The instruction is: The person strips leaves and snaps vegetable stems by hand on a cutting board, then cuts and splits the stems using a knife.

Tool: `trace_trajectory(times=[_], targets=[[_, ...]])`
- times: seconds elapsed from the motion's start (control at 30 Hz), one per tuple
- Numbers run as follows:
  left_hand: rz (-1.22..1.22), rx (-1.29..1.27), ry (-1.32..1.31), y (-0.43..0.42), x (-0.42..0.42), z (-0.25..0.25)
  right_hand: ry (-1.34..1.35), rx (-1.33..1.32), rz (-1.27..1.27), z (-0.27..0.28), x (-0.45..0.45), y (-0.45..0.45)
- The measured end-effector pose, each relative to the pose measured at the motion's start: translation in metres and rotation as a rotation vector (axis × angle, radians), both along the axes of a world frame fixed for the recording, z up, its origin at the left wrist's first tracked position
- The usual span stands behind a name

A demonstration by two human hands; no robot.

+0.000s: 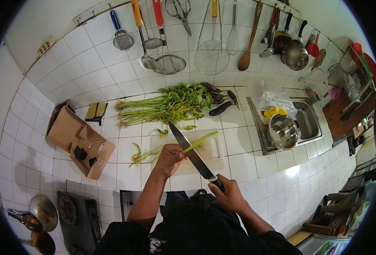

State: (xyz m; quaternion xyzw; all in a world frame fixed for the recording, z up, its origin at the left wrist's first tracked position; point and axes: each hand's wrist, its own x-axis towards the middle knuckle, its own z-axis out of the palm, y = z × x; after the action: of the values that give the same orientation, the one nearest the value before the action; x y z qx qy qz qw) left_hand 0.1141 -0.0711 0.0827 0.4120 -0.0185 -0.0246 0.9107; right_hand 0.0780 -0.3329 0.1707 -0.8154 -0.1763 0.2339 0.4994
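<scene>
A green stalk is pinched in my left hand, above a pale cutting board. My right hand is wrapped round the black handle of a large knife. The blade points up and to the left, crossing the stalk beside my left fingers. Behind the board lies a big bunch of leafy greens, stems to the left. Several dark eggplants are at its right end. Loose green pieces lie at the board's left edge.
An open cardboard box sits on the left of the tiled counter. To the right is a steel sink with a metal pot and a plastic bag. Utensils hang along the wall. A stove stands at lower left.
</scene>
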Motion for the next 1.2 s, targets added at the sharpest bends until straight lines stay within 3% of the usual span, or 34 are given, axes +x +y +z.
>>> trace_trajectory(times=[0.2,0.57,0.7,0.8,1.1,1.2], targets=[[0.066,0.124,-0.079,0.004,0.0,0.009,-0.019,0.0,-0.021,-0.006,-0.003,0.003],[0.175,0.029,-0.088,0.004,-0.002,-0.01,-0.061,-0.031,-0.002,0.008,-0.002,0.015],[0.248,0.042,-0.069,-0.005,-0.005,0.014,-0.08,-0.053,0.032,0.001,-0.003,0.016],[0.121,0.001,-0.085,-0.009,-0.009,0.015,-0.025,-0.08,0.027,0.001,-0.003,0.019],[0.122,0.025,-0.054,-0.008,-0.011,0.014,0.003,-0.067,0.026,-0.013,-0.003,0.023],[0.15,0.079,-0.056,0.004,-0.014,-0.011,-0.001,-0.085,0.038,-0.018,-0.002,0.023]])
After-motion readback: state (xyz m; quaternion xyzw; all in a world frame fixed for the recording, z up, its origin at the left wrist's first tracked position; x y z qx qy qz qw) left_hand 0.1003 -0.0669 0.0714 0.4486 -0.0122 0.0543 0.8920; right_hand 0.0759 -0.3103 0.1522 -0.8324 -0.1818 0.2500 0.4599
